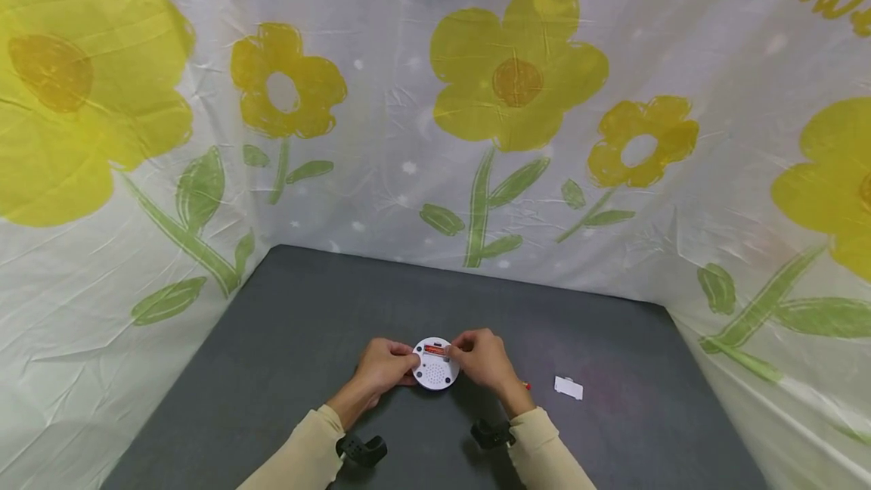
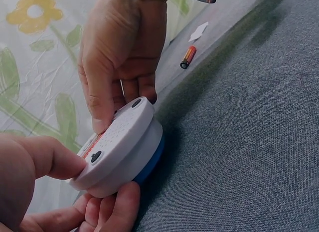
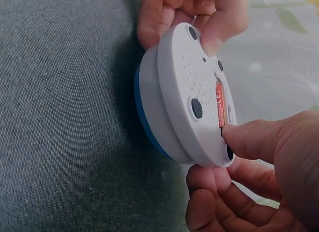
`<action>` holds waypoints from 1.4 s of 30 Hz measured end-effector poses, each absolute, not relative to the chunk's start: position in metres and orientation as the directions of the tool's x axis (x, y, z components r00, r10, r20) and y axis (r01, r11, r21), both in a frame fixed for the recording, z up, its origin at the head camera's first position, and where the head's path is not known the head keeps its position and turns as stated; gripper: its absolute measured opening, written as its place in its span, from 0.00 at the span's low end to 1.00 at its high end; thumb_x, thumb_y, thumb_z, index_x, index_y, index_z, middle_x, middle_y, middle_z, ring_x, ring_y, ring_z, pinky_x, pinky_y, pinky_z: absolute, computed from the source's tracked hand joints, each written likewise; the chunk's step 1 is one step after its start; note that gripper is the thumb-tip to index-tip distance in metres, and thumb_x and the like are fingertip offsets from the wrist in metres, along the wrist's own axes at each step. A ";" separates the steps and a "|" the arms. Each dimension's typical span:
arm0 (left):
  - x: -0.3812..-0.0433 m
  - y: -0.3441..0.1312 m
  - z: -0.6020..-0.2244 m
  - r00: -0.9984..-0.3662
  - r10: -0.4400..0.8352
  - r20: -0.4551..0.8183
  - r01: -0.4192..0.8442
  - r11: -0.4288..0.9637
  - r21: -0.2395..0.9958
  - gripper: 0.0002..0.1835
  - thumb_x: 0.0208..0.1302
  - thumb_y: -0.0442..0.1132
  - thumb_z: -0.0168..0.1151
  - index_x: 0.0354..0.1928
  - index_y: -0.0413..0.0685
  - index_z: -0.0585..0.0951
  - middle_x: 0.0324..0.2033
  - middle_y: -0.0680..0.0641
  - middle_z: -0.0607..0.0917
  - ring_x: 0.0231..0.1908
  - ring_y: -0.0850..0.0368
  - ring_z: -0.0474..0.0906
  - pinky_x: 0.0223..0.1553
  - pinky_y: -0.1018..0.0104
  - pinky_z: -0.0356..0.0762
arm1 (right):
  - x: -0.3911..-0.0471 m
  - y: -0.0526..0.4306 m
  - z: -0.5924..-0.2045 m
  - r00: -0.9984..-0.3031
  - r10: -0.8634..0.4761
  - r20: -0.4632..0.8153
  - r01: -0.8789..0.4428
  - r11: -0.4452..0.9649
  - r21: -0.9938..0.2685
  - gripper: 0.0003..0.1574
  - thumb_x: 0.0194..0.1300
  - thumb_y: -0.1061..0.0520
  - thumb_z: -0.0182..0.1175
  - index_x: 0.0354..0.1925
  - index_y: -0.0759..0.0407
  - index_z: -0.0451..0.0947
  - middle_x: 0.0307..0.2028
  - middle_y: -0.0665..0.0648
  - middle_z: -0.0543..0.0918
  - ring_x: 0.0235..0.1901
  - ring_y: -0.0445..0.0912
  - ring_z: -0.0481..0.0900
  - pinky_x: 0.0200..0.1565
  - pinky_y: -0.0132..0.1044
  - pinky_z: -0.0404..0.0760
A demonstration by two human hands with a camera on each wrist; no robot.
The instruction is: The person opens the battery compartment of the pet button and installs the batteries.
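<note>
Behind grey table (image 1: 306,308): flower-printed curtain (image 1: 381,134)
Round white device (image 1: 435,379): between left hand (image 1: 382,364) and right hand (image 1: 485,358)
Both hands: pinching its opposite edges

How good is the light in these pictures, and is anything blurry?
Head view: fairly even light, a soft shadow on the dark grey table by the round white device; left wrist view: a darker shadow beside the device, with the loose battery small but distinct; right wrist view: dimmer, the flowered backdrop out of focus.
</note>
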State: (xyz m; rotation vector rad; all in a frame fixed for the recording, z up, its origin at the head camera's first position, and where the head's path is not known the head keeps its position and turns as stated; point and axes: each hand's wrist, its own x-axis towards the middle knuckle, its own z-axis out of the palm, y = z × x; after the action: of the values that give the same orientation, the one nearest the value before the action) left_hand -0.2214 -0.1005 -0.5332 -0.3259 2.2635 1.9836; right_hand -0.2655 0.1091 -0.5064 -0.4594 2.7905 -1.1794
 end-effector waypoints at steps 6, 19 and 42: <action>-0.222 -0.100 -0.533 -0.970 -0.087 -0.225 -0.235 0.122 0.964 0.15 0.61 0.30 0.68 0.49 0.28 0.87 0.39 0.39 0.91 0.33 0.55 0.89 0.36 0.61 0.93 | -0.266 0.107 -0.507 -0.956 -0.291 0.047 -0.242 0.684 -0.688 0.08 0.70 0.53 0.73 0.37 0.57 0.90 0.30 0.51 0.88 0.28 0.40 0.77 0.30 0.34 0.77; -0.222 -0.101 -0.533 -0.970 -0.094 -0.225 -0.236 0.129 0.963 0.14 0.61 0.30 0.68 0.48 0.29 0.88 0.38 0.40 0.91 0.31 0.56 0.89 0.35 0.62 0.92 | -0.266 0.106 -0.510 -0.957 -0.283 0.060 -0.246 0.687 -0.683 0.08 0.69 0.53 0.72 0.37 0.57 0.91 0.30 0.51 0.88 0.29 0.40 0.77 0.31 0.33 0.77; -0.223 -0.099 -0.536 -0.968 -0.110 -0.225 -0.239 0.144 0.960 0.15 0.63 0.32 0.68 0.49 0.30 0.88 0.41 0.39 0.91 0.33 0.54 0.89 0.35 0.61 0.92 | -0.276 0.129 -0.489 -0.940 -0.329 0.092 -0.308 0.699 -0.645 0.05 0.73 0.54 0.71 0.42 0.51 0.93 0.35 0.48 0.91 0.33 0.40 0.84 0.37 0.39 0.84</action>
State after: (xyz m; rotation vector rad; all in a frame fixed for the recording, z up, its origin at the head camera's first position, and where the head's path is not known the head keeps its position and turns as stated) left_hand -0.2230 -0.0993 -0.5361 -0.3528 2.2975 1.9611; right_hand -0.2755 0.1292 -0.4887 -0.5380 2.8681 -1.0802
